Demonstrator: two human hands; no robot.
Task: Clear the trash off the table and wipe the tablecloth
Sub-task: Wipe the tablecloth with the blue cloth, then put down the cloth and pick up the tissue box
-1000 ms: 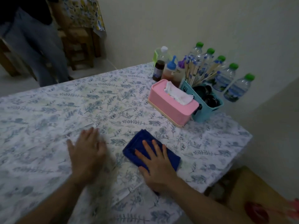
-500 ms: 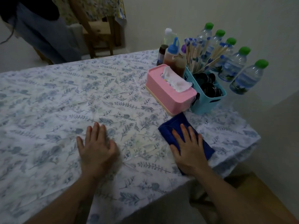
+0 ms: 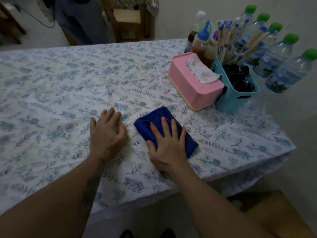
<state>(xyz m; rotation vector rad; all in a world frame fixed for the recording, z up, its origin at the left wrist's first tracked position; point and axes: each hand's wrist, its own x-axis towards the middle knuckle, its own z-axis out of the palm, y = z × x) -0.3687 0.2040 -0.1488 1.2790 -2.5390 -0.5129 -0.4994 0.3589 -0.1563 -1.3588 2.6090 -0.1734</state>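
On the counter's near edge, the right hand (image 3: 167,145) presses flat, unclenched, on the soft folded blue cloth (image 3: 155,121), left hand (image 3: 107,133) open, bracing the slippery-looking tablecloth (image 3: 68,93).

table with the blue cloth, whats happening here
A person is wiping the floral tablecloth. The right hand presses flat on a folded blue cloth, and the left hand lies flat on the tablecloth beside it. A pink tissue box stands further back.
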